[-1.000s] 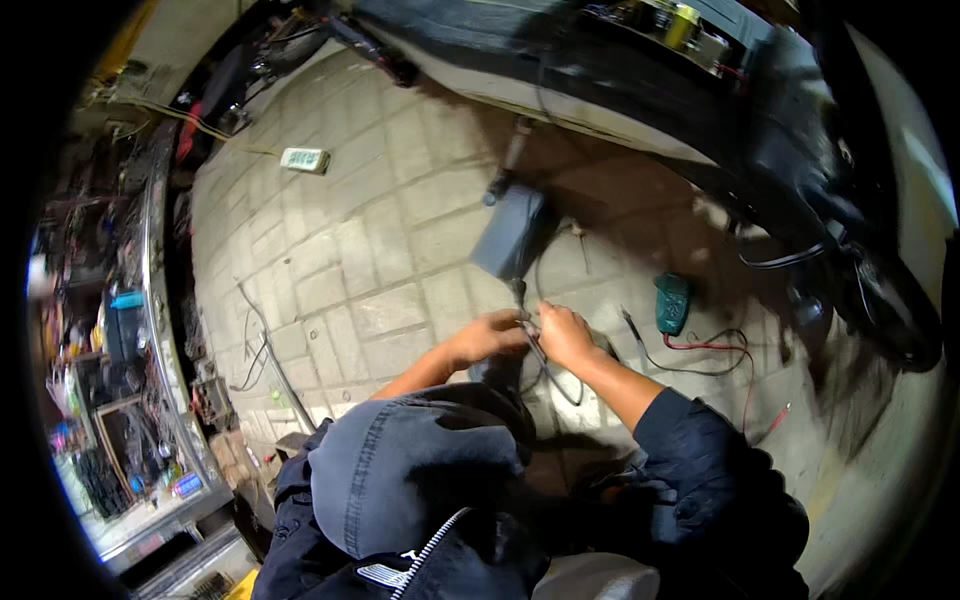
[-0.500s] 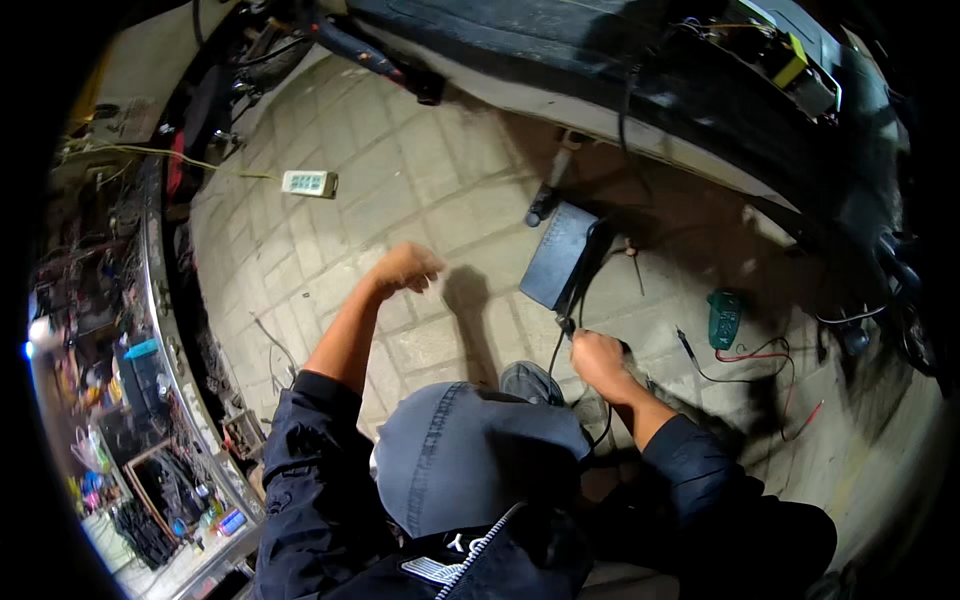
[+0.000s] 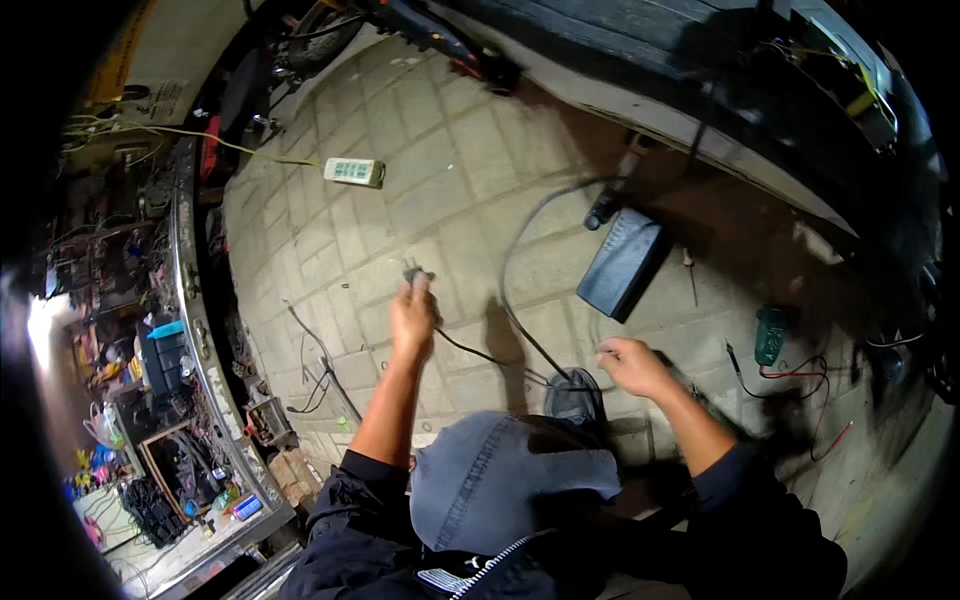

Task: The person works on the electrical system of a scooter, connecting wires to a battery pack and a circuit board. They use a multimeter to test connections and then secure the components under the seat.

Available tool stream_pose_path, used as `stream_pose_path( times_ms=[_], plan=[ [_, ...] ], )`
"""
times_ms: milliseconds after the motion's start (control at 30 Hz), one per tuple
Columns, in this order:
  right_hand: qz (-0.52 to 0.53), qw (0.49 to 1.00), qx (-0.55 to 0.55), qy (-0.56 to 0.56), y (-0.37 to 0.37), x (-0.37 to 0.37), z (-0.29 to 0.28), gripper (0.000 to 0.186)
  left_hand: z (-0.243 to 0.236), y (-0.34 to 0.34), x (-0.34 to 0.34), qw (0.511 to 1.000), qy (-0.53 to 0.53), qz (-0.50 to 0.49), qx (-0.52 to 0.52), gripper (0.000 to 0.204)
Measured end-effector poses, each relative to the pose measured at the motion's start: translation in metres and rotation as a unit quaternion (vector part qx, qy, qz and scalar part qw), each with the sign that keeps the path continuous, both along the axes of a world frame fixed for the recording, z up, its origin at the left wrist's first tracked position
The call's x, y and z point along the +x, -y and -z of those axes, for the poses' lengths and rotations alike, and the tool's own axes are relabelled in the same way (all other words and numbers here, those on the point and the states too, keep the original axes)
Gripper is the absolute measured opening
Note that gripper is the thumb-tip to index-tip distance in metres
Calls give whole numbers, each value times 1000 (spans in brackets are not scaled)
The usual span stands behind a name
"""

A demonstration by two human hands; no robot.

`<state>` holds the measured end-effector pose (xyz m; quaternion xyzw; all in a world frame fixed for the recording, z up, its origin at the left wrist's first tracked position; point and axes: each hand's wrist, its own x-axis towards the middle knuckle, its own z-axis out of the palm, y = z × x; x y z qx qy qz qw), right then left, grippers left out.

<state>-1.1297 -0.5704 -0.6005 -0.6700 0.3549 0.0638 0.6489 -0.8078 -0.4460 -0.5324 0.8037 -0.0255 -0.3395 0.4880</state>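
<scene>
- Black plastic two-pin plug [image 3: 415, 271] is over the pale brick paving [image 3: 405, 215], left hand's [image 3: 412, 315] fingers closed round it.
- Right hand's [image 3: 636, 367] fingers look half-curled; can't tell if they've got anything.
- Thin black rubbery cord [image 3: 472, 349] runs right by the dark fabric shoe [image 3: 575, 398], so a careless step could snag it and probably yank the plug loose.

Mixed light: paved floor [image 3: 420, 200] moderately bright at centre-left, falling to deep shade toward upper right; white glare [image 3: 48, 325] at far left. Soft elongated shadow [image 3: 507, 345] lies between left hand [image 3: 412, 315] and right hand [image 3: 634, 367], both slightly blurred. Fisheye bows the metal shelf edge [image 3: 188, 275]; rim black.
</scene>
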Motion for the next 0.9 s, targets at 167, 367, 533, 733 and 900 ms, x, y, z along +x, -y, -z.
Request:
stream_pose_path(
  times_ms=[167, 367, 533, 733, 900],
  plan=[
    [79, 994, -4, 74, 57, 48, -97, 21, -23, -35, 223, 945, 216, 58, 240, 40],
    [139, 989, 5, 59, 81, 48, -128, 23, 13, 34, 320, 765, 394, 246, 446, 29],
    [110, 987, -93, -72, 74, 22, -121, 24, 40, 70, 341, 707, 388, 343, 481, 28],
    [121, 989, -79, -11, 71, 30, -114, 21, 64, 69, 370, 664, 410, 364, 508, 28],
    [95, 987, -125, 24, 72, 42, -115, 19, 82, 53, 418, 666, 370, 394, 514, 32]
  ],
)
